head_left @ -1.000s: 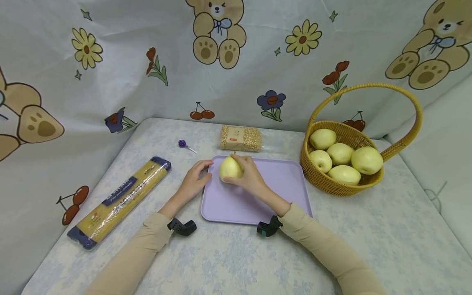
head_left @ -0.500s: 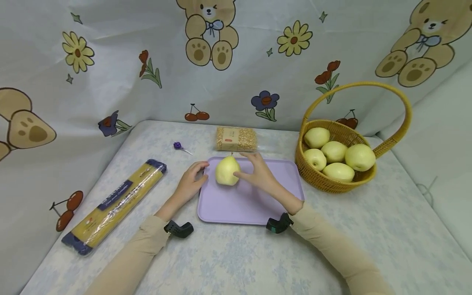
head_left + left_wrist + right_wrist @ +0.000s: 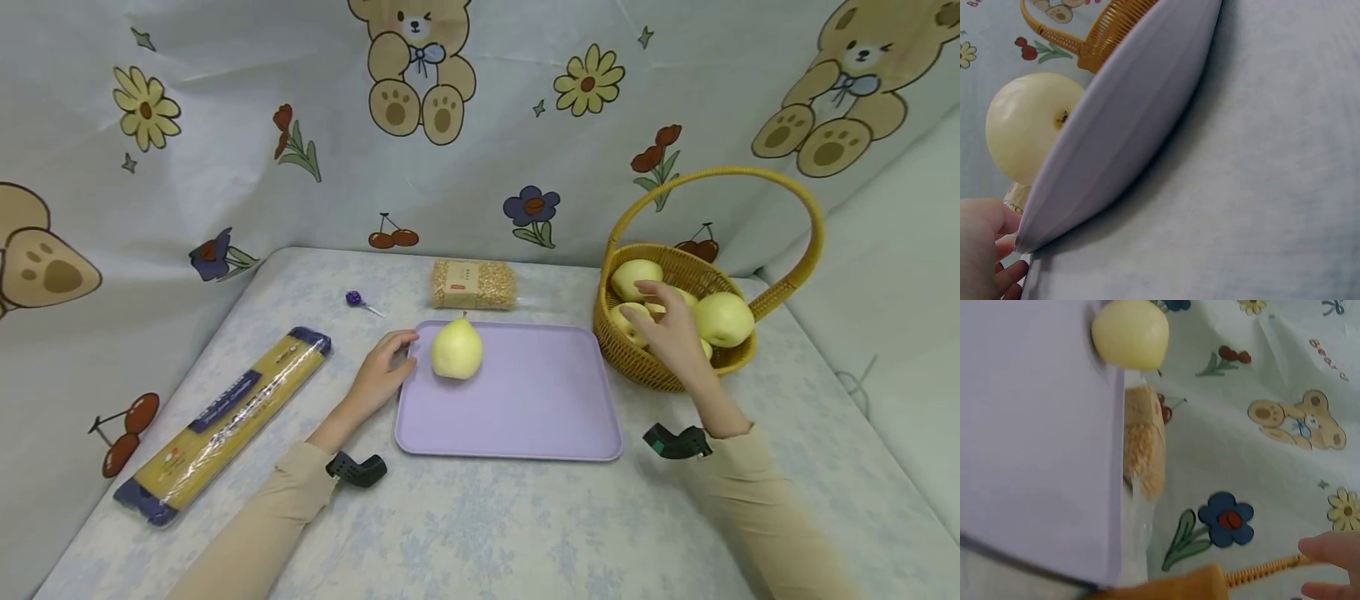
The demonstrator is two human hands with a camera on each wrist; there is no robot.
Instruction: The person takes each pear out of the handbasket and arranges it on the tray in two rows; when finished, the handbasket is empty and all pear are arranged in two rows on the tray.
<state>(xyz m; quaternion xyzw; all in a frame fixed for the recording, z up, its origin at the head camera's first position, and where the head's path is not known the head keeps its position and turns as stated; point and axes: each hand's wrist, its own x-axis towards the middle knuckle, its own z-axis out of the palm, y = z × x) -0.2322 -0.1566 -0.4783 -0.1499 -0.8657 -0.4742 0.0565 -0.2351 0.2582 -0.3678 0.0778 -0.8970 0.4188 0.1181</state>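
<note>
A pale yellow-green pear (image 3: 457, 349) stands upright, stem up, near the left end of a lilac tray (image 3: 517, 417). My left hand (image 3: 382, 369) rests at the tray's left edge, its relaxed fingertips touching the rim; the left wrist view shows the fingers (image 3: 1007, 219) against the tray corner. Over the wicker basket (image 3: 637, 364) on the right hovers my right hand (image 3: 671, 333), thumb and fingers spread with nothing between them. Several more pears (image 3: 724, 319) lie in the basket, some partly hidden behind that hand.
Behind the tray lies a bag of yellow kernels (image 3: 474, 284). A purple lollipop (image 3: 355, 298) lies at the back left, and a long pack of noodles (image 3: 225, 425) lies slanted at the left. The basket's tall handle (image 3: 806, 196) arches over it.
My right hand has let go of the pear on the tray and moved right to above the basket. The left hand stays at the tray's edge. The head view has shifted slightly.
</note>
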